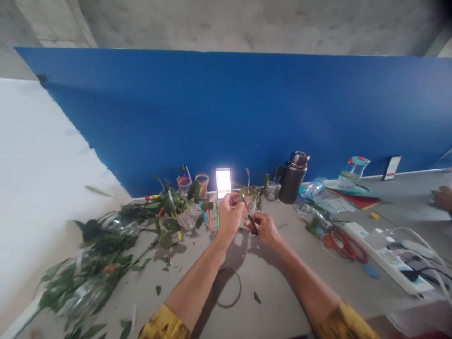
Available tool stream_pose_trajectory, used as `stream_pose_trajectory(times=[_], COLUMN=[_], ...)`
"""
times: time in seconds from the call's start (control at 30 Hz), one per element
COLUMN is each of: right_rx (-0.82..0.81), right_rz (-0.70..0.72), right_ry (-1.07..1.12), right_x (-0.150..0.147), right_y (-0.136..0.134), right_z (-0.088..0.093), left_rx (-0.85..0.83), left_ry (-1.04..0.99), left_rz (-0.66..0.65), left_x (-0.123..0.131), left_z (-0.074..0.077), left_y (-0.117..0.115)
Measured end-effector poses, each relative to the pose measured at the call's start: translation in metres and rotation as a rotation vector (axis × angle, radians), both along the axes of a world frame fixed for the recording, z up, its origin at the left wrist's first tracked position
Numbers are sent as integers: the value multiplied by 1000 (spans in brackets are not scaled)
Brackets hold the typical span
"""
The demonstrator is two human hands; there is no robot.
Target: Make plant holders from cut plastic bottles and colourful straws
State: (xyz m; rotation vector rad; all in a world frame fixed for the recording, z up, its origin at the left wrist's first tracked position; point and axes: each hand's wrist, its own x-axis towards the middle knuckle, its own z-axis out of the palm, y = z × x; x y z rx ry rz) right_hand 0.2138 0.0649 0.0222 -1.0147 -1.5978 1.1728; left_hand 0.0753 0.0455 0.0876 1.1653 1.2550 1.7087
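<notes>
My right hand (263, 227) is closed around dark-handled scissors (253, 225), their blades pointing up and away from me. Beside the blades, my left hand (231, 214) has its fingers curled together at a green leaf (243, 192), which it seems to pinch; the fingertips are partly hidden. Just behind the left hand, a phone (223, 182) with a bright screen stands upright. Clear cups with cuttings and coloured straws stand around the hands, among them one cup (189, 217) to the left. A cup (251, 203) behind the scissors is partly covered.
Leafy cut stems (106, 263) and plastic bottles spread over the left of the grey table (268, 278). A ring (227, 288) lies in front of me. On the right are a black flask (294, 178), red-handled scissors (348, 246), a power strip (386, 259) and another person's hand (442, 197).
</notes>
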Motion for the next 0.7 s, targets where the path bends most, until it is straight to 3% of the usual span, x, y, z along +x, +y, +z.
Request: stream_pose_trajectory(times=[0.27,0.47,0.6,0.7], right_rx=[-5,79,92,82], right_rz=[-30,-18,-55,-104], right_ry=[-53,-57,-57,-66], right_x=[-2,5,3,1], right_y=[-2,1,1,1], right_z=[3,3,1,2], left_rx=[-46,-205,-106,-25], left_ry=[-31,183,214,234], left_rz=[-58,-286,-100,-45], left_x=[0,-4,-8,-8], left_z=[-6,-15,-8,-2], left_y=[2,8,6,2])
